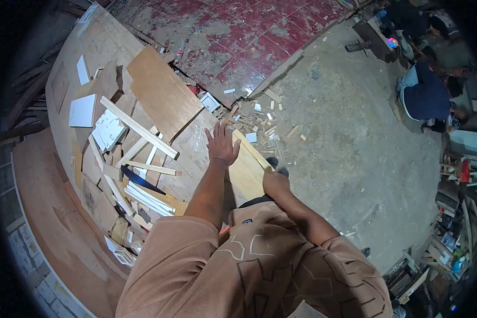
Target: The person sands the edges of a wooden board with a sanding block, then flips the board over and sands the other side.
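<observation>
A pale wooden board (247,177) lies in front of my body at the edge of the work surface. My left hand (222,147) rests at its far left corner, fingers spread and flat, holding nothing. A narrow wooden strip (252,150) runs along the board's right edge. My right hand (276,183) is closed around the near end of this strip, by the board's right side. What lies inside that fist is mostly hidden.
Left of me, a large wooden surface (106,42) carries a brown plywood sheet (161,90), several wood strips (140,128) and white offcuts (82,111). Wood scraps (259,124) litter the concrete floor (344,143). A person (426,95) sits at the right.
</observation>
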Motion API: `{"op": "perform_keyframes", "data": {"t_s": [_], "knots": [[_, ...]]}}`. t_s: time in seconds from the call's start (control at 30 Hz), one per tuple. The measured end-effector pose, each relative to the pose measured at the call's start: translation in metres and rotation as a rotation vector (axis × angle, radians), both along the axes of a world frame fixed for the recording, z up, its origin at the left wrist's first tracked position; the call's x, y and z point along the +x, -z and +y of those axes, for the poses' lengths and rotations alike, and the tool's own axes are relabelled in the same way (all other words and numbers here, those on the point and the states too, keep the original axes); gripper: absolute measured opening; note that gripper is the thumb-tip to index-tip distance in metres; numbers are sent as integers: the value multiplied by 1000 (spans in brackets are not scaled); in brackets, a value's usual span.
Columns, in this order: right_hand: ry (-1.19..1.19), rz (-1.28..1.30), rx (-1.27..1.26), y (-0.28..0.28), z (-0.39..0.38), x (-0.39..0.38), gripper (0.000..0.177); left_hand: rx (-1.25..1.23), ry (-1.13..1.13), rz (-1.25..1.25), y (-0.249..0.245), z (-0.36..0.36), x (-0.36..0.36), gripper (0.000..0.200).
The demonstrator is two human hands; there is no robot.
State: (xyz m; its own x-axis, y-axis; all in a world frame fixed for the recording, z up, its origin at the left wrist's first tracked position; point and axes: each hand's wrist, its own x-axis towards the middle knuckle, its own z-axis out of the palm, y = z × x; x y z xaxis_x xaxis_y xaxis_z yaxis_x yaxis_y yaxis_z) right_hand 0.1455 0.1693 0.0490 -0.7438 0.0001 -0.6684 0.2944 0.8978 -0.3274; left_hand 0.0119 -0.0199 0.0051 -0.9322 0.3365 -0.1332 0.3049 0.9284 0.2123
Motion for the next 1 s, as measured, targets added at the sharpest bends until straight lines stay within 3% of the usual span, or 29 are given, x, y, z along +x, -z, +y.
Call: {"op": "perform_keyframes", "data": {"t_s": [0.1,0.27,0.33,0.47,0.53,0.63,0.83,0.93,1.0], "knots": [[17,130,-3,21,-4,2,19,20,-1,18,0,0,-3,50],[-84,77,18,-90,22,34,19,-41,-21,-48,1,1,-2,51],[-28,-95,45,-111,23,31,23,-25,-23,-41,0,0,-1,52],[17,59,14,-21,-1,3,22,-29,-5,-2,5,-1,0,51],[52,68,6,-4,-8,-11,23,-40,-27,-14,2,1,1,51],[59,-14,1,-11,1,1,25,-63,-41,-44,-1,2,-3,50],[-88,-148,32,-117,29,22,19,-74,-48,-48,1,2,-2,49],[1,-204,33,-92,10,-7,18,-61,-51,-53,3,3,-1,48],[-4,-47,81,-23,-11,-10,22,-47,-56,-64,1,2,0,48]]}}
